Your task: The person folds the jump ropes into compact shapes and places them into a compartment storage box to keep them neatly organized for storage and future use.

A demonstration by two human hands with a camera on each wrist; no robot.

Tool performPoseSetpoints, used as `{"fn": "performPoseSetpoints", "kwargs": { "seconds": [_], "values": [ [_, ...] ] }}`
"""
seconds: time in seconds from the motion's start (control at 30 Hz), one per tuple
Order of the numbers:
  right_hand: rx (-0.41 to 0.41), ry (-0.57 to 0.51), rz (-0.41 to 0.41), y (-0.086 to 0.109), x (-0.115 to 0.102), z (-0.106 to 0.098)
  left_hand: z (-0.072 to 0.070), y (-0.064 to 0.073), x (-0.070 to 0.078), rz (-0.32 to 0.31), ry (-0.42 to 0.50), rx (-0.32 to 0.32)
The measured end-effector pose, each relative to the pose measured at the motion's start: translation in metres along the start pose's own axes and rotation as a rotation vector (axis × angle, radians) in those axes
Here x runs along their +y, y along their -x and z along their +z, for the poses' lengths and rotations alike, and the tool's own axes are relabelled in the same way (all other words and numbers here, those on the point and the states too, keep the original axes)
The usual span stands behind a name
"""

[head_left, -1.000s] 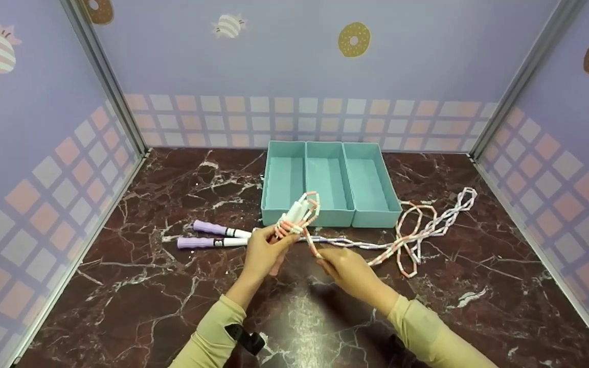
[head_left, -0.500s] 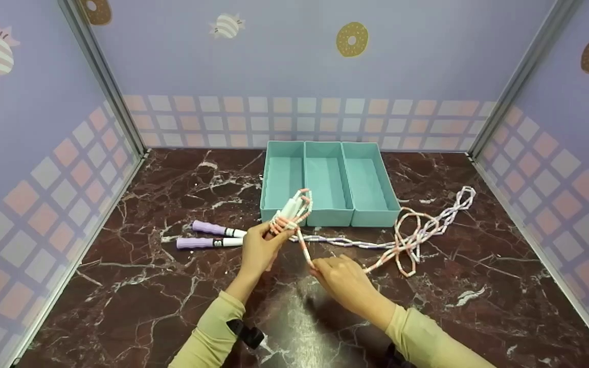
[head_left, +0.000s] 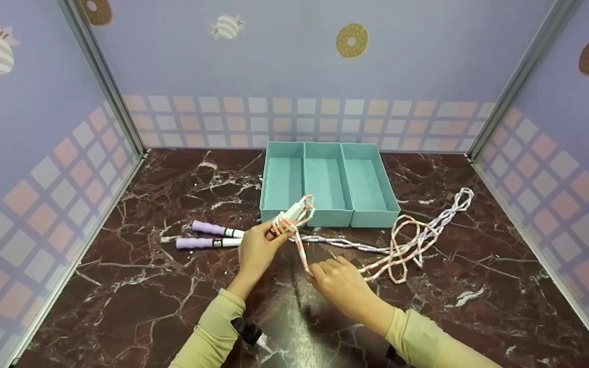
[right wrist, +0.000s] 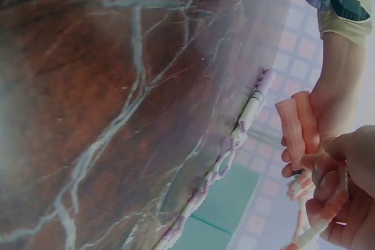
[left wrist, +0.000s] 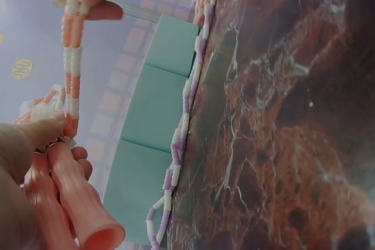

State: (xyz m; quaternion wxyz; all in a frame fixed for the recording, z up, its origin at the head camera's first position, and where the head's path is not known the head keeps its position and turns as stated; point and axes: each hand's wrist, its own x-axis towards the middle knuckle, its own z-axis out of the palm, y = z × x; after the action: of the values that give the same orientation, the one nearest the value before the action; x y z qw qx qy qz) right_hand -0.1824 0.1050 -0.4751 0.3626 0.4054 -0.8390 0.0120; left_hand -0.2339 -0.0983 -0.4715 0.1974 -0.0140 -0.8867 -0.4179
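Note:
My left hand (head_left: 258, 251) grips the two pink handles (left wrist: 82, 197) of a beaded jump rope side by side, their white ends pointing away from me. Orange-and-white beaded cord (head_left: 288, 225) is wound around those ends, with a loop standing out past them. A doubled stretch of cord (left wrist: 71, 68) runs taut to my right hand (head_left: 343, 283), which pinches it lower and to the right. From there the rest of the cord (head_left: 402, 250) trails to the right in loose loops. In the right wrist view the fingers (right wrist: 331, 188) curl around the cord.
A second jump rope with purple handles (head_left: 200, 243) lies behind my left hand, its purple-and-white cord (head_left: 371, 249) stretching right and mixing with the orange loops. Behind stands a teal box (head_left: 371, 220) with three compartments. Patterned panels (head_left: 294, 66) wall the marbled table (head_left: 136, 306).
My right hand has drawn the doubled cord down and slightly left, towards me. The trailing orange loops have slid a little. My left hand keeps its grip, shifting slightly left.

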Motion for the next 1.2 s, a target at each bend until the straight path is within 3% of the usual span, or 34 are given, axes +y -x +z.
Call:
{"fn": "performPoseSetpoints", "kwargs": {
  "seconds": [0.27, 0.47, 0.7, 0.87, 1.0, 1.2],
  "values": [
    [-0.056, 0.195, -0.121, -0.007, 0.005, -0.009, -0.001, -0.001, -0.003, 0.046, -0.16, 0.017],
    [-0.015, 0.296, -0.164, -0.022, 0.017, -0.021, -0.003, -0.004, -0.003, 0.07, -0.24, 0.036],
    [0.063, 0.316, -0.104, -0.026, 0.025, -0.023, -0.007, -0.011, 0.0, 0.069, -0.231, 0.068],
    [0.061, 0.325, -0.105, -0.026, 0.026, -0.021, -0.009, -0.014, 0.0, 0.065, -0.231, 0.072],
    [0.04, 0.308, -0.152, -0.027, 0.026, -0.023, -0.008, -0.013, 0.0, 0.094, -0.266, 0.057],
    [0.004, 0.272, -0.263, -0.03, 0.024, -0.028, -0.003, -0.007, 0.002, 0.17, -0.355, -0.036]
  ]
}}
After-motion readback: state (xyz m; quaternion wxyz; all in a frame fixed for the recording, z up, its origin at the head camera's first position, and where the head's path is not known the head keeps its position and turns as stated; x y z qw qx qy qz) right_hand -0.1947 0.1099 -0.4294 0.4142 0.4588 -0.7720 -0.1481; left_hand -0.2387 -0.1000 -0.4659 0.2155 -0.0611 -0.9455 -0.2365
